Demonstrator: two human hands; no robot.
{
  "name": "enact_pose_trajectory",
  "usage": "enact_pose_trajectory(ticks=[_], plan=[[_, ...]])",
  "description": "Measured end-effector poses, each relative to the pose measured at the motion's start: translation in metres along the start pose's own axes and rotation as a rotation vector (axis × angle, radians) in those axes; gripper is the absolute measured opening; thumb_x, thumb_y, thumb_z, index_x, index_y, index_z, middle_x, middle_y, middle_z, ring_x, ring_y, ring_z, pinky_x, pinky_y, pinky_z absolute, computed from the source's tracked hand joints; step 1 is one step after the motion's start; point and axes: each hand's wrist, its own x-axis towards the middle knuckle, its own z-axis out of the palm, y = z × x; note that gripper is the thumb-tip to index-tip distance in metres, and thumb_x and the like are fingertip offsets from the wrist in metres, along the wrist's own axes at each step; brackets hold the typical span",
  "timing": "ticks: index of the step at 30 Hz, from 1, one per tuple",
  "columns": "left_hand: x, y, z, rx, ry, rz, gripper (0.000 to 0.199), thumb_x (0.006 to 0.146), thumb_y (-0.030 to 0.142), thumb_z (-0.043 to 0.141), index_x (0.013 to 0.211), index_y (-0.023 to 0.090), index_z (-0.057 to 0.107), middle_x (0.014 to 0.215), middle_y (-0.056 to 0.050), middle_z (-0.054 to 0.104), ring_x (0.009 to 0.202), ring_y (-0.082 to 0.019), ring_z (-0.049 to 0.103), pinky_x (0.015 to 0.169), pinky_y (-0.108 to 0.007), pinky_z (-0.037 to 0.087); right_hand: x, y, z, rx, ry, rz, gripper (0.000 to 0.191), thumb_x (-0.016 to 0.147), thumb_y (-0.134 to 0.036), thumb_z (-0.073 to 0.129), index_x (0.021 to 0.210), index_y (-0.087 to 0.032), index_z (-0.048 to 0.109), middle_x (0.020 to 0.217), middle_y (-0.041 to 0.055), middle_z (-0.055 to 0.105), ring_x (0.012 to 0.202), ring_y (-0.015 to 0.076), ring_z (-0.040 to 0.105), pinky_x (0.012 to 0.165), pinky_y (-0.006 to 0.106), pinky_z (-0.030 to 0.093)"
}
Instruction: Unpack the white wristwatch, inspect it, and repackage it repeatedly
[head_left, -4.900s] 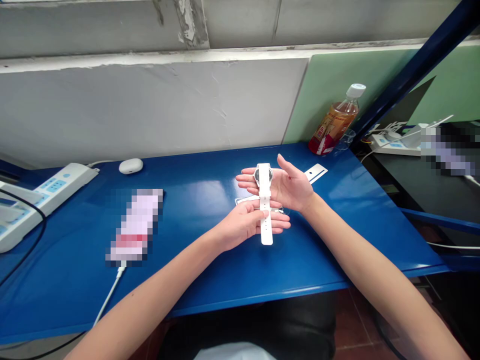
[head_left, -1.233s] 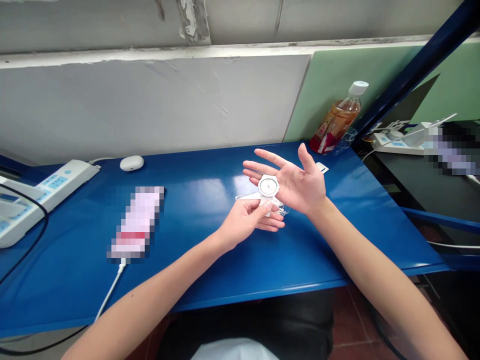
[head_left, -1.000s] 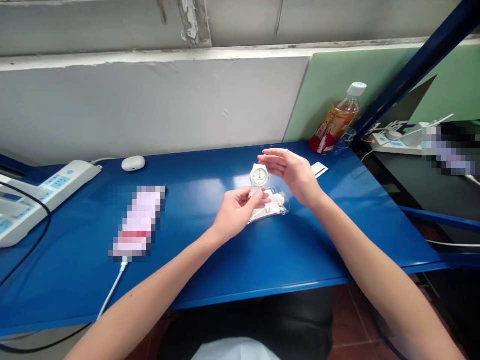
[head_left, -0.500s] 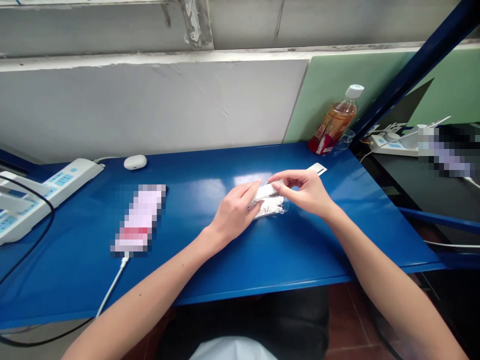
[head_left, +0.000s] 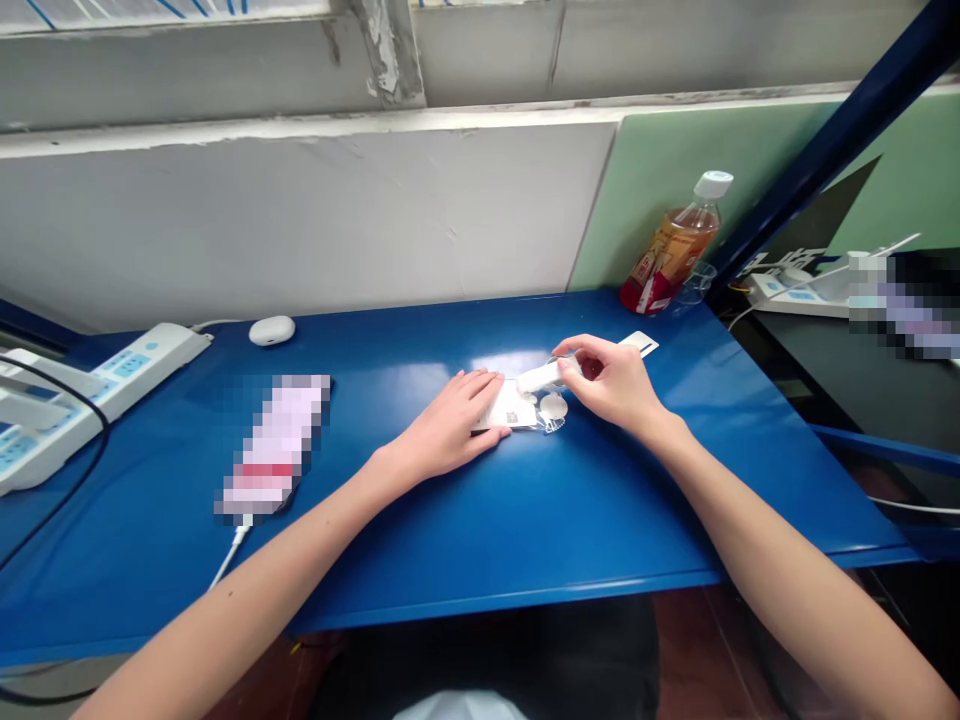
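My right hand (head_left: pixel 604 378) pinches a small white oblong piece (head_left: pixel 543 377) between thumb and fingers, tilted just above the table; its exact kind I cannot make out. Fingers stretched out, my left hand (head_left: pixel 454 425) lies flat over a thin white printed packet (head_left: pixel 511 411) and presses it to the blue table (head_left: pixel 420 540). Part of this packet is hidden under the palm and fingers. Beside its right end is a round white disc (head_left: pixel 553 406) with clear plastic around it. A white card with a dark slot (head_left: pixel 640 343) lies behind my right hand.
A drink bottle (head_left: pixel 670 255) leans at the back right near a blue post (head_left: pixel 817 150). On the left are a phone (head_left: pixel 277 440) with a white cable, a white earbud case (head_left: pixel 271 330) and a power strip (head_left: pixel 127 375) with a black cord.
My left hand has let go of the white oblong piece, moved left and flattened onto the packet. My right hand now holds the piece alone, slightly farther right, uncovering the disc.
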Motion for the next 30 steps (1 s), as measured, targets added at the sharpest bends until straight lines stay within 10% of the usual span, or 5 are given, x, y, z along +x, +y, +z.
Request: enact_pose_trajectory(ticks=[18, 30], plan=[[-0.008, -0.016, 0.006, 0.121, 0.147, 0.002, 0.049, 0.102, 0.034, 0.044, 0.146, 0.013, 0.040, 0.147, -0.019, 0.050, 0.140, -0.031, 0.044, 0.120, -0.056, 0.025, -0.003, -0.003, 0.001, -0.046, -0.122, 0.101, 0.012, 0.075, -0.021, 0.055, 0.078, -0.020, 0.066, 0.052, -0.0051, 0.050, 0.049, 0.0126, 0.045, 0.053, 0.027, 0.033], [-0.007, -0.015, 0.011, 0.093, 0.182, 0.044, 0.050, 0.099, 0.033, 0.049, 0.143, 0.012, 0.042, 0.145, -0.020, 0.052, 0.139, -0.032, 0.045, 0.120, -0.058, 0.025, -0.002, -0.008, 0.019, -0.483, -0.340, -0.202, 0.023, 0.092, -0.034, 0.049, 0.099, -0.020, 0.066, 0.061, 0.0003, 0.065, 0.054, 0.0185, 0.058, 0.054, 0.028, 0.030]])
